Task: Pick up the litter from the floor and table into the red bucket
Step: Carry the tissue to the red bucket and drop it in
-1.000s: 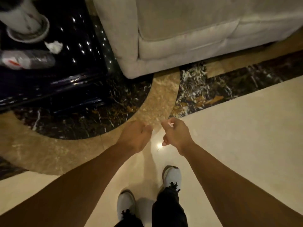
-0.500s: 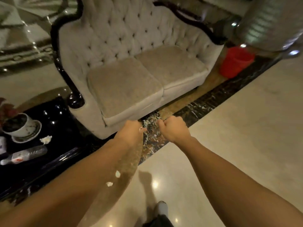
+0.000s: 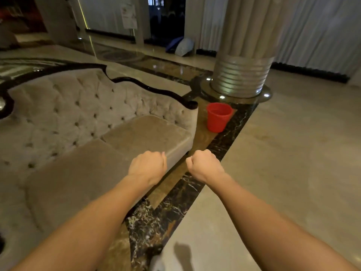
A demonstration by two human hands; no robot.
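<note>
The red bucket [image 3: 217, 118] stands upright on the floor, past the far end of the sofa and in front of the column base. My left hand [image 3: 148, 165] is a closed fist over the sofa's front edge, and a thin white sliver of litter shows at its knuckles. My right hand [image 3: 204, 166] is a closed fist just to the right, above the dark marble strip. Whatever it holds is hidden inside the fingers. Both fists hover well short of the bucket and are apart from each other.
A tufted beige sofa [image 3: 82, 145] with black trim fills the left side. A wide ribbed column [image 3: 240, 75] rises behind the bucket. Pale polished floor [image 3: 293, 163] stretches to the right. A blue-and-white bundle [image 3: 182, 47] lies by the far wall.
The view has lifted from the floor and black table to the sofa and bucket, which now appears closer. Both hands stay closed; the white scraps seen at the fingers are now mostly hidden.
</note>
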